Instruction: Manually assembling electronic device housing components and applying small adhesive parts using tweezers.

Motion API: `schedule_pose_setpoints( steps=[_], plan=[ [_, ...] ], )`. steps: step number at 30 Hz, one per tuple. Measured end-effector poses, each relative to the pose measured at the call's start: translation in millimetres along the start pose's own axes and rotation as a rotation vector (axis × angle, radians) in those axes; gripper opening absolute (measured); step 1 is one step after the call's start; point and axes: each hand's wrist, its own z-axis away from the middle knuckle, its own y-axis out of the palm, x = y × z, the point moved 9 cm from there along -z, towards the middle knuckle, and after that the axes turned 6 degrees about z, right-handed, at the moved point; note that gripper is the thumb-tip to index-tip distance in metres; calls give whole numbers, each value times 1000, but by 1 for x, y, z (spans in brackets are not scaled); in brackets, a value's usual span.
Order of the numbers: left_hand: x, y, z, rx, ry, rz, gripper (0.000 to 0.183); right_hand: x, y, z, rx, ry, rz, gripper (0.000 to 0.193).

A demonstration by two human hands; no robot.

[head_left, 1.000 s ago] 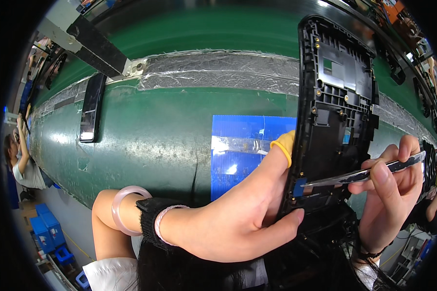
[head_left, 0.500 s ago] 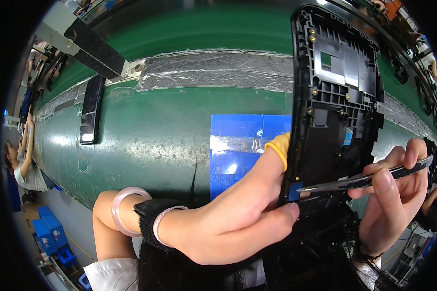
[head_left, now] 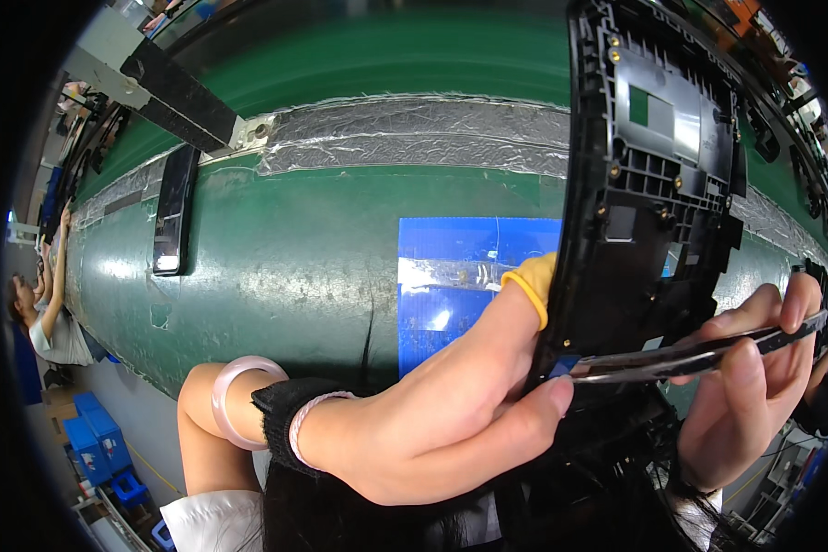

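Blue board [head_left: 442, 317] lies partly behind the left hand [head_left: 451, 405], which pinches a black case [head_left: 607, 285]. Right hand [head_left: 750, 391] pinches tweezers [head_left: 639, 367]; bins [head_left: 97, 432] stand leftward.

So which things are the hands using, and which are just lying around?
In use:
Black plastic shell, in the left hand
Thin metal tool, in the right hand
Blue piece, by the tool's tip

Probably lying around:
Black phone-shaped device, on the green bench
Blue sheet, on the bench
Blue bins, at the left
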Motion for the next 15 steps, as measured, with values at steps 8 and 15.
schedule_pose_setpoints(
  steps=[8, 15],
  plan=[
    [1, -1, 1, -23, -4, 18, 49, 0, -19, -3, -46, -193, -30, 26],
    [2, -6, 1, -27, -81, 34, 43, -7, -19, -3, 25, -94, 25, 30]
  ],
)
